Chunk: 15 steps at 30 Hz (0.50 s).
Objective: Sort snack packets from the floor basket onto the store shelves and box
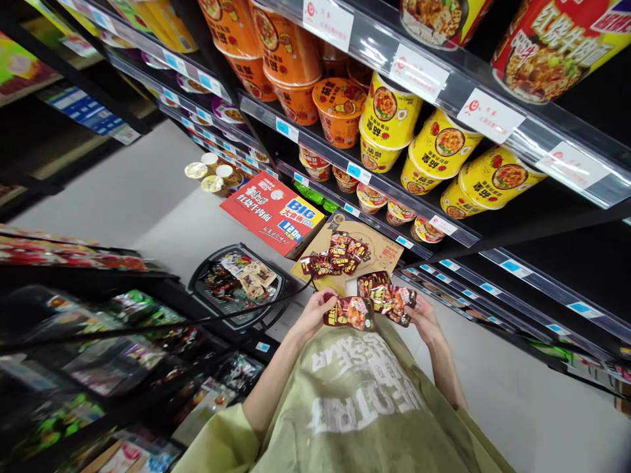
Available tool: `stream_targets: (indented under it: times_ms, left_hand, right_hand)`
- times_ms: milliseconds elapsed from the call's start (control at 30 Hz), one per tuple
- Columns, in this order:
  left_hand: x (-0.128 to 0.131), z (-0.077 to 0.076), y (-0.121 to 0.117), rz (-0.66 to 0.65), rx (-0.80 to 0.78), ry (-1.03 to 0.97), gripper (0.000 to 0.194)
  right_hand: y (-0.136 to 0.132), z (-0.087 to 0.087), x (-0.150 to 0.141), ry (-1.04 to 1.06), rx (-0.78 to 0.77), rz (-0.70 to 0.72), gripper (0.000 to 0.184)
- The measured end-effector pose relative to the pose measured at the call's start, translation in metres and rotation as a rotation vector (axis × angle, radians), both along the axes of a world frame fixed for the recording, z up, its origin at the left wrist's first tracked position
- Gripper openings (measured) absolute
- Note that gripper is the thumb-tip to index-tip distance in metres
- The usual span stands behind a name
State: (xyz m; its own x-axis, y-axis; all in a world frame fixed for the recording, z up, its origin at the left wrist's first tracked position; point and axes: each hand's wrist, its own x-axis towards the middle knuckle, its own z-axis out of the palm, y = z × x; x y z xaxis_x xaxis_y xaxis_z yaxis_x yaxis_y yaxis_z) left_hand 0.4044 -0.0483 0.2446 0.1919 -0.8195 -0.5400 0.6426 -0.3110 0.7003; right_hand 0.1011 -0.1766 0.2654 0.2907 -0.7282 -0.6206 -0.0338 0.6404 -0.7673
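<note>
My left hand point(315, 314) pinches the end of a dark red snack packet point(350, 313) in front of my shirt. In my right hand point(424, 318) is another snack packet point(392, 302), gripped by its outer end. The inner ends of the two packets meet or nearly meet. Just beyond them stands a small open box point(373, 282) with similar dark packaging in it. Several more dark red packets point(340, 253) lie heaped on a brown cardboard carton point(382, 246).
A red carton point(273, 213) adjoins the brown one. Left of them, a black basket point(194, 279) on the floor holds assorted packets. Shelves of yellow noodle cups point(392, 112) and orange noodle cups point(340, 108) rise ahead. A dark strap point(197, 323) crosses the view at left.
</note>
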Motion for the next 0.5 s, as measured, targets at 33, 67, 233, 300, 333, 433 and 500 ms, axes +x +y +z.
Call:
stream_targets:
  times_ms: [33, 67, 233, 300, 333, 433, 500]
  left_hand:
    - [-0.005, 0.002, -0.004, -0.021, -0.022, -0.046, 0.043]
    - [-0.010, 0.003, -0.008, -0.037, -0.041, -0.096, 0.042]
    - [-0.022, 0.005, -0.017, -0.013, -0.051, -0.273, 0.041]
    - [-0.021, 0.003, -0.013, -0.018, -0.061, -0.306, 0.040]
    - [-0.021, 0.002, -0.011, -0.034, -0.070, -0.316, 0.039]
    - [-0.023, -0.002, -0.006, -0.075, -0.078, -0.362, 0.038]
    - [-0.027, -0.006, -0.006, -0.072, -0.083, -0.386, 0.040]
  right_hand:
    - [0.005, 0.001, 0.013, -0.025, -0.011, 0.056, 0.068]
    - [0.010, 0.002, 0.026, -0.055, -0.031, 0.110, 0.067]
    - [0.028, 0.018, 0.065, -0.133, -0.115, 0.304, 0.057]
    - [0.027, 0.024, 0.065, -0.130, -0.066, 0.338, 0.054]
    - [0.026, 0.025, 0.063, -0.128, -0.048, 0.347, 0.052]
    - [0.019, 0.025, 0.057, -0.102, -0.035, 0.375, 0.046]
    - [0.017, 0.020, 0.057, -0.069, -0.031, 0.378, 0.040]
